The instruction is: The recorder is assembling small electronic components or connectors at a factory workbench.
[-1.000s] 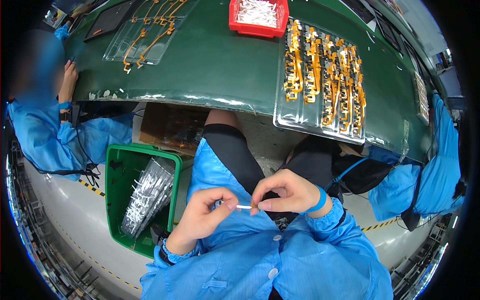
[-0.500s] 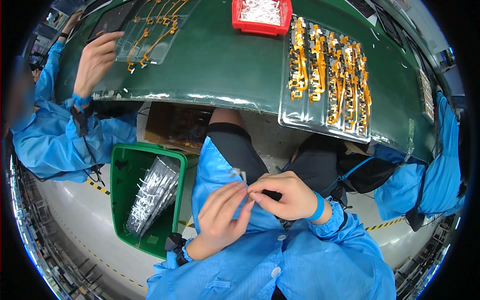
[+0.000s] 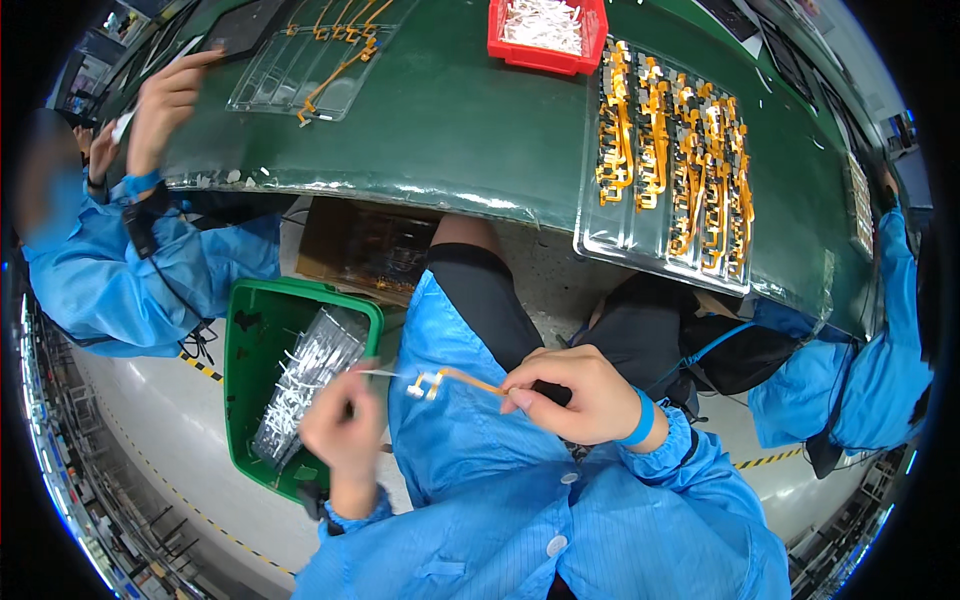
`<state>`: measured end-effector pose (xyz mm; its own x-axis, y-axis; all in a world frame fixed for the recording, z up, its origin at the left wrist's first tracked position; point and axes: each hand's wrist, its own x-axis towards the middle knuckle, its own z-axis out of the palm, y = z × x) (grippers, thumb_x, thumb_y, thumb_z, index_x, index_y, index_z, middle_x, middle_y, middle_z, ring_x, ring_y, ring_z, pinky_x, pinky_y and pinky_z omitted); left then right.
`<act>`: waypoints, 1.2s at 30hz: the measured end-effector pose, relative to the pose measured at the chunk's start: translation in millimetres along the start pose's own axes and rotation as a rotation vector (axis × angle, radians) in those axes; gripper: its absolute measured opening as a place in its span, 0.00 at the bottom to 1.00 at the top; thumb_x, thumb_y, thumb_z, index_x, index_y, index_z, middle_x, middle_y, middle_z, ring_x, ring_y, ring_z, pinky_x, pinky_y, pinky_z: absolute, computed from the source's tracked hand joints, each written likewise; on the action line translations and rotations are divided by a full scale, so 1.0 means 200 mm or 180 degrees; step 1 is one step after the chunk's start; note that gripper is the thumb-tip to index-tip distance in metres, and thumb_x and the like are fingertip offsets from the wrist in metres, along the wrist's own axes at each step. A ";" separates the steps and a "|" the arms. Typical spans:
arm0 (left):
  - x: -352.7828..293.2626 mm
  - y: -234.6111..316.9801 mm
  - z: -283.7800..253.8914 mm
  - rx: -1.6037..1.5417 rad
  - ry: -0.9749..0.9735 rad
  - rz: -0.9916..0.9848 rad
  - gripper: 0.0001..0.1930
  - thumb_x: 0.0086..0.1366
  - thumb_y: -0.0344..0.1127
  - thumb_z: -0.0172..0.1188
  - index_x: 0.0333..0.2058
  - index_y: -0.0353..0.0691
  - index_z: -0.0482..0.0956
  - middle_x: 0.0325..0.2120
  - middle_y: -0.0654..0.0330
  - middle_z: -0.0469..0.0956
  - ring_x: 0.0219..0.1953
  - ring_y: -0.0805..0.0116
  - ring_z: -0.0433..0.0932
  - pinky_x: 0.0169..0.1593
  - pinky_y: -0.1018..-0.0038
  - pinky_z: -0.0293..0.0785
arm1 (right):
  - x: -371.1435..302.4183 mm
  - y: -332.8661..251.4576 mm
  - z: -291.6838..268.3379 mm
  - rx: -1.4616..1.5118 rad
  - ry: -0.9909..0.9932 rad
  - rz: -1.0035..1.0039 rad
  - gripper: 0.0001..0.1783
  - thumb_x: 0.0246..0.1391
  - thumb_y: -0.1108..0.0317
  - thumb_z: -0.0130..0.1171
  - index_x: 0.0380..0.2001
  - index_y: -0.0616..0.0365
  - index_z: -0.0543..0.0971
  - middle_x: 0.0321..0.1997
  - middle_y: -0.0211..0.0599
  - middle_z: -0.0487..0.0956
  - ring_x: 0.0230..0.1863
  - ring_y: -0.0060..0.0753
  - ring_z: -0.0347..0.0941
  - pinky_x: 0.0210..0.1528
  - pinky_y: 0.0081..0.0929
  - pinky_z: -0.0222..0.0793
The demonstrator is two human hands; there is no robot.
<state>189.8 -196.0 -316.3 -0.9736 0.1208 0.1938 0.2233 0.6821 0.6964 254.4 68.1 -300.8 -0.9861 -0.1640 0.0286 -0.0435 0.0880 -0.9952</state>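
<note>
Over my lap, my right hand [image 3: 578, 398] pinches one end of an orange flex cable [image 3: 468, 379] between thumb and fingers. The cable reaches leftward, and its far end carries small white and metallic pieces. My left hand [image 3: 343, 428], smeared by motion, is closed at the near right side of the green bin [image 3: 373, 330]. A thin white strip [image 3: 381, 373] sticks out from its fingertips toward the cable; a small gap seems to lie between them. Inside the bin, many white strips [image 3: 292, 392] lie on clear plastic trays.
On the green table [image 3: 450, 120] stand a red box [image 3: 545, 60] of white pieces and a clear tray [image 3: 590, 235] with rows of orange flex cables. Another clear tray [image 3: 250, 95] with a few cables lies left. Co-workers sit on both sides; a cardboard box [image 3: 325, 235] is under the table.
My left hand has pulled away to the left from my right hand, with a thin white strip at its fingers. The flex cable now shows stretched out from my right hand.
</note>
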 end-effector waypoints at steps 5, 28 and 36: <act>-0.10 -0.64 -0.36 0.0326 0.0912 -0.0965 0.11 0.63 0.28 0.61 0.42 0.29 0.82 0.34 0.51 0.85 0.35 0.73 0.82 0.41 0.77 0.76 | 0.03 -0.01 -0.03 0.0420 -0.0090 0.0082 0.06 0.55 0.76 0.56 0.36 0.62 0.79 0.31 0.39 0.84 0.34 0.34 0.82 0.39 0.27 0.75; -0.19 0.03 0.25 -0.4194 -0.1811 -0.1512 0.28 0.71 0.50 0.50 0.56 0.29 0.67 0.41 0.48 0.78 0.49 0.52 0.77 0.56 0.61 0.70 | 0.02 0.01 -0.03 0.0705 -0.0555 0.0030 0.06 0.56 0.76 0.57 0.36 0.63 0.80 0.31 0.39 0.83 0.36 0.36 0.82 0.40 0.28 0.75; -0.10 0.16 0.16 -0.4706 -0.1826 -0.1614 0.14 0.69 0.35 0.48 0.43 0.27 0.73 0.27 0.48 0.78 0.33 0.57 0.80 0.42 0.65 0.77 | -0.05 0.04 -0.12 0.0452 -0.0599 0.0294 0.07 0.56 0.74 0.58 0.37 0.64 0.80 0.33 0.39 0.84 0.36 0.36 0.82 0.40 0.28 0.75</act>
<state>214.5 -153.1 -319.8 -0.7720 0.5752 -0.2704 -0.5760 -0.4533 0.6802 260.5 93.3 -307.2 -0.9369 -0.3429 -0.0677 0.0814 -0.0256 -0.9964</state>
